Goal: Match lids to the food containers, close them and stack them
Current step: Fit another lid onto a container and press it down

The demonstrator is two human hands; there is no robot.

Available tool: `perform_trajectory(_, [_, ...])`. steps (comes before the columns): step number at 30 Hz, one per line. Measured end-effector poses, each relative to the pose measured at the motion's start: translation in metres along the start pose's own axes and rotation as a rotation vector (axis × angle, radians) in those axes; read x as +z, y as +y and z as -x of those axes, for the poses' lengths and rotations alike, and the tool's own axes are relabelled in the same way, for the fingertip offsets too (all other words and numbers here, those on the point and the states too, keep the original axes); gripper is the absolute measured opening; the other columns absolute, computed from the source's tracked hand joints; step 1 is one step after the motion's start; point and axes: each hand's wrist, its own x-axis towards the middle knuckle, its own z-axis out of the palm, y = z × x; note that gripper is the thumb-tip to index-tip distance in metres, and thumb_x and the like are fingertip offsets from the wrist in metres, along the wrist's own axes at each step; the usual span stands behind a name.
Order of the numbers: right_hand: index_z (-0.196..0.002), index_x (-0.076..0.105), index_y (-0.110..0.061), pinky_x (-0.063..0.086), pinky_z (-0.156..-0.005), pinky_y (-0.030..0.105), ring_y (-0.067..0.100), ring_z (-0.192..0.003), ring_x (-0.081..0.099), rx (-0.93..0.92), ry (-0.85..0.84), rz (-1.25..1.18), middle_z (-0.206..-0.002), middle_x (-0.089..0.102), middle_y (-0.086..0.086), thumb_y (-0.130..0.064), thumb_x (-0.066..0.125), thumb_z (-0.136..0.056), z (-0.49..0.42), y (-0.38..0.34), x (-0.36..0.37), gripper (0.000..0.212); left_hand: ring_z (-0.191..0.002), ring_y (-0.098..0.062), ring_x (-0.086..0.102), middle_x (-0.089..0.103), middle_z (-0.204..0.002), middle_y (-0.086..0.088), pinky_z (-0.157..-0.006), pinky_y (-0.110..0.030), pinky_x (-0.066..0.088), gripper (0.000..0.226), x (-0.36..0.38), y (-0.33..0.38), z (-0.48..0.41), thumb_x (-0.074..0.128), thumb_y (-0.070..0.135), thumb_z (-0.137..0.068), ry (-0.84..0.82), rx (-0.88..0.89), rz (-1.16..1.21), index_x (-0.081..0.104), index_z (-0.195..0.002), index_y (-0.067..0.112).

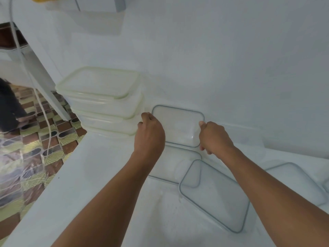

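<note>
A clear, rectangular plastic box with a grey-rimmed lid (178, 125) is seen over the white table (231, 68), just to the right of the stack of closed plastic boxes with pale green lids (105, 102). It is held at both short ends. The end beside the stack is gripped by the curled fingers of the left hand (149, 132), and the end away from the stack is gripped by the curled fingers of the right hand (213, 138). Whether the box is lifted cannot be told. Right of the stack and closer to the person, a second clear box (169, 166) is seen, partly covered by a loose clear lid with a grey rim (213, 195). Another clear lid (293, 179) is seen far to the right of the stack.
</note>
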Motion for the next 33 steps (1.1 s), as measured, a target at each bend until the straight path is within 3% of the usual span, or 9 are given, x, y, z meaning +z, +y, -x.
perform_trajectory(5, [-0.148,0.046,-0.032,0.044,-0.052,0.025,0.019,-0.05,0.057,0.046,-0.093,0.078,-0.085,0.073,0.005,0.001,0.048,-0.089,0.003,-0.008,-0.012,0.067,-0.108,-0.031,0.056,0.047,-0.129,-0.02,-0.08,-0.029,0.041,0.038,-0.003,0.003,0.003,0.049,-0.003,-0.094,-0.042,-0.012,-0.048,0.047,-0.132,-0.007])
perform_trajectory(8, [-0.139,0.057,-0.021,0.046,-0.054,0.025,0.02,-0.052,0.059,0.076,-0.092,0.101,-0.087,0.076,0.009,-0.004,0.047,-0.093,0.001,-0.01,-0.011,0.05,-0.112,-0.03,0.052,0.053,-0.123,-0.017,-0.093,-0.031,0.042,0.025,-0.006,0.007,0.007,0.047,-0.002,-0.095,-0.069,0.022,-0.109,0.057,-0.119,-0.001])
perform_trajectory(12, [-0.124,0.066,-0.012,0.058,-0.074,0.032,0.025,-0.065,0.069,0.067,-0.069,0.128,-0.082,0.077,0.01,0.0,0.048,-0.09,0.007,-0.013,-0.006,0.041,-0.115,-0.031,0.048,0.052,-0.123,-0.017,-0.082,-0.03,0.04,0.028,-0.003,0.008,0.007,0.046,-0.004,-0.093,-0.055,-0.024,-0.058,0.055,-0.12,-0.003])
perform_trajectory(16, [-0.12,0.067,-0.009,0.049,-0.056,0.024,0.022,-0.05,0.061,0.073,-0.069,0.06,-0.079,0.076,0.013,-0.003,0.044,-0.094,0.011,-0.012,-0.009,0.035,-0.114,-0.031,0.048,0.053,-0.121,-0.017,-0.074,-0.031,0.038,0.029,-0.006,0.007,0.012,0.044,-0.004,-0.092,-0.07,-0.036,-0.013,0.054,-0.119,-0.002])
perform_trajectory(18, [-0.104,0.07,-0.006,0.045,-0.051,0.022,0.02,-0.045,0.06,0.057,-0.046,0.05,-0.076,0.076,0.013,-0.011,0.045,-0.099,0.014,-0.008,-0.011,0.025,-0.109,-0.031,0.05,0.056,-0.116,-0.016,-0.073,-0.033,0.038,0.028,-0.012,0.007,0.017,0.042,-0.006,-0.09,-0.077,-0.034,0.028,0.054,-0.115,-0.001])
perform_trajectory(21, [-0.079,0.068,-0.003,0.05,-0.053,0.023,0.019,-0.043,0.061,-0.019,0.057,0.075,-0.069,0.073,0.01,-0.03,0.048,-0.102,0.018,0.001,-0.019,0.04,-0.098,-0.029,0.049,0.056,-0.103,-0.011,-0.069,-0.037,0.037,0.015,-0.022,0.004,0.024,0.042,-0.002,-0.093,-0.023,-0.019,0.085,0.054,-0.1,0.005])
perform_trajectory(26, [-0.082,0.067,-0.017,0.058,-0.07,0.035,0.024,-0.07,0.068,-0.234,0.186,-0.073,-0.072,0.071,0.004,-0.034,0.056,-0.096,0.043,0.022,-0.024,0.024,-0.091,-0.026,0.058,0.065,-0.096,-0.006,-0.07,-0.036,0.043,0.024,-0.038,0.002,0.037,0.045,0.017,-0.1,0.095,0.021,0.244,0.068,-0.099,0.009])
perform_trajectory(30, [-0.077,0.068,-0.022,0.056,-0.067,0.033,0.02,-0.069,0.066,-0.229,0.245,-0.155,-0.07,0.07,-0.001,-0.035,0.058,-0.092,0.056,0.048,-0.034,0.022,-0.071,-0.018,0.064,0.07,-0.071,0.002,-0.063,-0.032,0.051,0.022,-0.042,0.019,0.044,0.054,0.022,-0.094,-0.054,-0.072,0.534,0.072,-0.083,0.016])
perform_trajectory(33, [-0.078,0.068,-0.021,0.052,-0.067,0.031,0.02,-0.073,0.065,-0.183,0.363,-0.178,-0.072,0.07,-0.002,-0.036,0.058,-0.092,0.049,0.072,-0.057,0.022,-0.058,-0.018,0.059,0.07,-0.067,-0.006,-0.057,-0.03,0.047,0.028,-0.031,0.04,0.044,0.062,0.031,-0.093,-0.103,-0.102,0.681,0.07,-0.077,0.01])
